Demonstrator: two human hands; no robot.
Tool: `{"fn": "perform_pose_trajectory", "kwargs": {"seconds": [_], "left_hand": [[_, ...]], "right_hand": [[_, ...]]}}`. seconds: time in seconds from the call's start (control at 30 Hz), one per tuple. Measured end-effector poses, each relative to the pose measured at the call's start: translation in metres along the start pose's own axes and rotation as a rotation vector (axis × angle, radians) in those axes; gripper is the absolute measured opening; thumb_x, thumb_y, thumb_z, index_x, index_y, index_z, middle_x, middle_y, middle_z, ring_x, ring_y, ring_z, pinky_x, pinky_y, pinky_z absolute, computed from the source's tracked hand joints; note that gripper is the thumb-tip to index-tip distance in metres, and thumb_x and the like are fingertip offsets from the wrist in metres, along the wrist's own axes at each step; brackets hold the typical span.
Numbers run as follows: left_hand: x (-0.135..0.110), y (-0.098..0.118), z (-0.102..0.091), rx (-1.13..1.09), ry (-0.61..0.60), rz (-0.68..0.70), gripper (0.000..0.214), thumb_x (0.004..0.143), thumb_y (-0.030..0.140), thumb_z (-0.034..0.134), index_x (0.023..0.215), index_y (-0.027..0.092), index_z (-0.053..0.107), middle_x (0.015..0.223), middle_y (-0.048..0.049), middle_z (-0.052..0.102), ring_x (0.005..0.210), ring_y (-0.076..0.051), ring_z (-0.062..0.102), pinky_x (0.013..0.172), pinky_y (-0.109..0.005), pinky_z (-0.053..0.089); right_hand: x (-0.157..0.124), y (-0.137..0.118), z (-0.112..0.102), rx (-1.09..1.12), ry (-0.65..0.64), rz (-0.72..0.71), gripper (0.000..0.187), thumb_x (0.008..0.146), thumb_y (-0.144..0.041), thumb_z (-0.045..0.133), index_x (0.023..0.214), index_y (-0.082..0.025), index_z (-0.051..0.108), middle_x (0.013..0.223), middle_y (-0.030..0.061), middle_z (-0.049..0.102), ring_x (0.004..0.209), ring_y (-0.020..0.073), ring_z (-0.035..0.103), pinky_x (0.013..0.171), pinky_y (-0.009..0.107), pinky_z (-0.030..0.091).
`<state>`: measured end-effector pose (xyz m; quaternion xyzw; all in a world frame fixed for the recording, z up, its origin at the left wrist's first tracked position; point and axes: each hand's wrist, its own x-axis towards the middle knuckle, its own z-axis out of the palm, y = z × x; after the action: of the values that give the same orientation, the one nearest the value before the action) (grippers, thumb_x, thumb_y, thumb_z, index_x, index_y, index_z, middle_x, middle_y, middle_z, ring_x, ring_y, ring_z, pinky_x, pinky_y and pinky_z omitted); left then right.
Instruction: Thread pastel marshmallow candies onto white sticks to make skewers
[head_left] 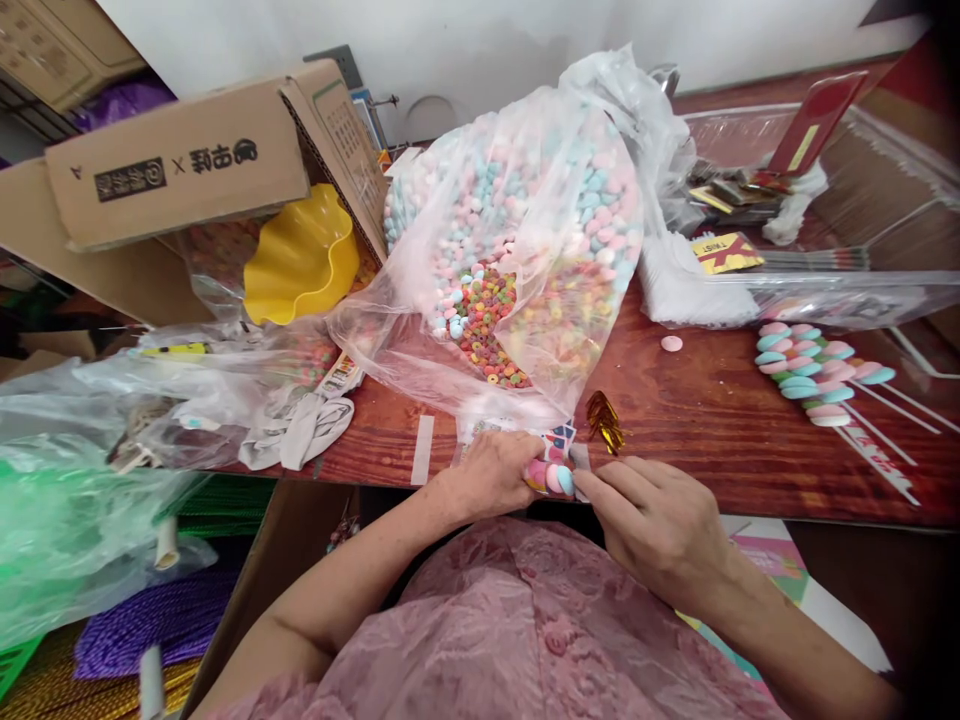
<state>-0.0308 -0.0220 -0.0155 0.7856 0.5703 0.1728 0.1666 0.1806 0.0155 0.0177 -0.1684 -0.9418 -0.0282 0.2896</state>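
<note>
My left hand [491,470] is closed around a small stack of pink and blue candy discs [553,478] at the near edge of the wooden table [712,430]. My right hand [652,520] pinches the stack's right end with its fingertips. A gold foil twist [604,420] lies just beyond the hands. A large clear bag [525,230] of pastel candies and coloured rings stands right behind them.
Several finished candy sticks [810,375] lie at the right, with one loose pink disc [671,343] nearby. A yellow wavy bowl [300,262] sits under a cardboard box [187,170] at the left. Plastic bags [90,450] crowd the left; packets [724,252] lie at the back right.
</note>
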Motion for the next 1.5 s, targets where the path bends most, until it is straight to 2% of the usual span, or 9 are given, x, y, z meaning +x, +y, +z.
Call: {"fn": "perform_pose_trajectory", "kwargs": {"seconds": [0.23, 0.4, 0.57, 0.7, 0.93, 1.07, 1.2, 1.37, 1.5], "left_hand": [[0.006, 0.01, 0.001, -0.296, -0.095, -0.032, 0.007, 0.08, 0.019, 0.063, 0.074, 0.017, 0.061, 0.068, 0.0002, 0.063, 0.061, -0.013, 0.053, 0.056, -0.025, 0.032], [0.004, 0.01, -0.024, -0.686, -0.13, -0.165, 0.032, 0.074, 0.043, 0.08, 0.09, 0.017, 0.068, 0.075, 0.0023, 0.063, 0.067, -0.012, 0.053, 0.059, -0.022, 0.037], [0.001, 0.0, -0.033, -1.124, -0.349, -0.417, 0.045, 0.085, 0.056, 0.063, 0.108, 0.018, 0.069, 0.07, 0.0017, 0.062, 0.046, -0.005, 0.045, 0.041, -0.017, 0.032], [0.005, -0.002, -0.02, -1.181, -0.183, -0.579, 0.039, 0.077, 0.051, 0.072, 0.093, 0.015, 0.069, 0.06, 0.0045, 0.057, 0.041, -0.004, 0.045, 0.037, -0.015, 0.029], [0.015, 0.001, -0.008, -1.183, 0.301, -0.364, 0.029, 0.074, 0.04, 0.075, 0.069, 0.013, 0.066, 0.064, 0.002, 0.06, 0.06, -0.007, 0.05, 0.06, -0.021, 0.043], [0.015, 0.002, -0.007, -1.229, 0.422, -0.467, 0.028, 0.074, 0.042, 0.076, 0.078, 0.015, 0.071, 0.071, 0.0003, 0.064, 0.062, -0.009, 0.054, 0.059, -0.023, 0.045], [0.019, 0.013, -0.001, -1.182, 0.544, -0.376, 0.026, 0.075, 0.043, 0.078, 0.077, 0.017, 0.074, 0.08, -0.0021, 0.066, 0.074, -0.013, 0.059, 0.069, -0.026, 0.051], [0.016, 0.022, 0.002, -1.36, 0.443, -0.381, 0.039, 0.086, 0.051, 0.068, 0.107, 0.018, 0.072, 0.078, -0.0001, 0.061, 0.067, -0.01, 0.056, 0.065, -0.024, 0.049], [0.004, 0.022, -0.002, -1.402, 0.197, -0.402, 0.047, 0.088, 0.058, 0.061, 0.098, 0.012, 0.069, 0.07, -0.0006, 0.058, 0.064, -0.011, 0.055, 0.062, -0.023, 0.046]], "right_hand": [[0.02, -0.001, 0.024, 0.121, -0.048, -0.042, 0.025, 0.089, -0.005, 0.043, 0.076, -0.016, 0.061, 0.071, 0.0052, 0.061, 0.064, 0.0159, 0.051, 0.06, 0.029, 0.037], [0.021, 0.024, 0.006, 0.261, -0.152, 0.108, 0.025, 0.092, -0.006, 0.04, 0.092, -0.016, 0.063, 0.082, 0.0068, 0.063, 0.07, 0.0154, 0.057, 0.061, 0.027, 0.042], [0.017, 0.042, -0.002, 0.295, -0.163, 0.122, 0.025, 0.094, -0.008, 0.04, 0.094, -0.017, 0.064, 0.08, 0.0052, 0.064, 0.068, 0.0142, 0.059, 0.061, 0.025, 0.043], [0.023, 0.038, 0.006, 0.301, -0.131, 0.1, 0.027, 0.092, -0.006, 0.039, 0.099, -0.017, 0.063, 0.082, 0.0062, 0.067, 0.069, 0.0151, 0.062, 0.063, 0.026, 0.046], [0.035, 0.022, 0.027, 0.348, 0.019, 0.125, 0.053, 0.086, 0.001, 0.04, 0.135, -0.017, 0.049, 0.105, 0.01, 0.072, 0.086, 0.0178, 0.069, 0.075, 0.029, 0.055], [0.029, 0.015, 0.035, 0.605, 0.214, 0.53, 0.048, 0.091, -0.021, 0.061, 0.137, -0.022, 0.049, 0.112, 0.01, 0.068, 0.075, 0.0153, 0.067, 0.066, 0.028, 0.056], [0.022, -0.006, 0.051, 0.842, 0.233, 0.71, 0.015, 0.088, -0.028, 0.069, 0.1, -0.02, 0.066, 0.077, 0.0001, 0.065, 0.062, 0.0122, 0.059, 0.056, 0.024, 0.05], [0.027, -0.007, 0.058, 0.895, 0.335, 0.621, 0.016, 0.094, -0.018, 0.057, 0.083, -0.02, 0.07, 0.078, 0.0006, 0.061, 0.071, 0.0122, 0.059, 0.065, 0.024, 0.05], [0.028, 0.001, 0.058, 0.903, 0.352, 0.597, 0.015, 0.091, -0.016, 0.063, 0.092, -0.025, 0.075, 0.083, 0.0009, 0.062, 0.074, 0.0128, 0.061, 0.064, 0.024, 0.05]]}}
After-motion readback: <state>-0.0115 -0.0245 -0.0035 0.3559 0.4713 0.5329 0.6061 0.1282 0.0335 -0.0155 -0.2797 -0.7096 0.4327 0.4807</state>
